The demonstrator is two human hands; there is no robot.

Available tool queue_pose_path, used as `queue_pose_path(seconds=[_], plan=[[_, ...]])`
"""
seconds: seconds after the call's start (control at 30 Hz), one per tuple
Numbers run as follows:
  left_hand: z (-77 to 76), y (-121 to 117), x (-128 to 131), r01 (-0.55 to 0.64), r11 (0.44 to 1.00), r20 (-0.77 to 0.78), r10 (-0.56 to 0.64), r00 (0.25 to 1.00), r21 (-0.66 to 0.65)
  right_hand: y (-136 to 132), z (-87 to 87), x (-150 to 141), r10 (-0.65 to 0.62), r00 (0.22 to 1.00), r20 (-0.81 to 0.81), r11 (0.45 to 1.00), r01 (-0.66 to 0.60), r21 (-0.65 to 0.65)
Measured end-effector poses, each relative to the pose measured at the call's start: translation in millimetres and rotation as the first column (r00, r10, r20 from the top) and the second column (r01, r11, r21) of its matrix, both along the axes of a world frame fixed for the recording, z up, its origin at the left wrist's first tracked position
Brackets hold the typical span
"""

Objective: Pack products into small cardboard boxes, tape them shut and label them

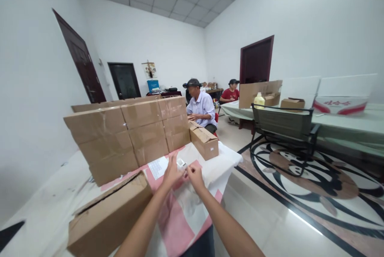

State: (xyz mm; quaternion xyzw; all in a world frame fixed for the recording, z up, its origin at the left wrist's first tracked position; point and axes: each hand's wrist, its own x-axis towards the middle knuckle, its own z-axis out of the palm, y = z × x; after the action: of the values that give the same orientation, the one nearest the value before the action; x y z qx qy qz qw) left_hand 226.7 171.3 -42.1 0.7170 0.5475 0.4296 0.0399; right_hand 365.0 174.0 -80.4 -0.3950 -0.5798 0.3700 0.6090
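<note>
My left hand [172, 172] is closed around a small white piece [181, 163] with a darker edge, too small to name. Right beside it, my right hand [195, 175] pinches at the lower end of that piece. Whatever lies between its fingertips is hidden. Both hands are above a table with a pink and white cover [174, 225]. Behind my left hand lies a printed white sheet [157, 167].
A wall of taped cardboard [147, 129] stands across the table. A long carton [111, 217] sits at left, a smaller carton [204, 141] at right. Beyond sits a co-worker [201, 105] in a light shirt. A chair [283, 125] stands at a second table.
</note>
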Motion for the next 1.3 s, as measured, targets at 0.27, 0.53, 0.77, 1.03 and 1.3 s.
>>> queue_pose_path(seconds=[0.27, 0.53, 0.77, 1.03, 1.3], plan=[[44.8, -100.7, -37.8, 0.085, 0.992, 0.237, -0.059, 0.970, -0.098, -63.8, 27.3, -19.4, 0.185, 0.982, 0.032, 0.940, -0.187, 0.286], [78.5, -167.2, -50.8, 0.141, 0.984, 0.287, -0.106, 0.952, -0.106, -102.3, 65.6, -48.0, 0.333, 0.937, 0.101, 0.841, -0.344, 0.417], [73.8, -189.2, -74.6, 0.115, 0.993, 0.163, -0.114, 0.980, 0.000, -114.7, 64.4, -68.0, 0.351, 0.920, 0.176, 0.820, -0.393, 0.417], [82.3, -220.2, -108.9, -0.170, 0.913, 0.179, 0.110, 0.978, 0.371, -113.5, 59.0, -89.8, 0.209, 0.889, 0.407, 0.841, -0.376, 0.389], [120.0, -227.8, -174.6, -0.273, 0.958, 0.170, 0.255, 0.952, 0.091, -97.4, 59.2, -113.0, 0.383, 0.693, 0.611, 0.727, -0.634, 0.264]])
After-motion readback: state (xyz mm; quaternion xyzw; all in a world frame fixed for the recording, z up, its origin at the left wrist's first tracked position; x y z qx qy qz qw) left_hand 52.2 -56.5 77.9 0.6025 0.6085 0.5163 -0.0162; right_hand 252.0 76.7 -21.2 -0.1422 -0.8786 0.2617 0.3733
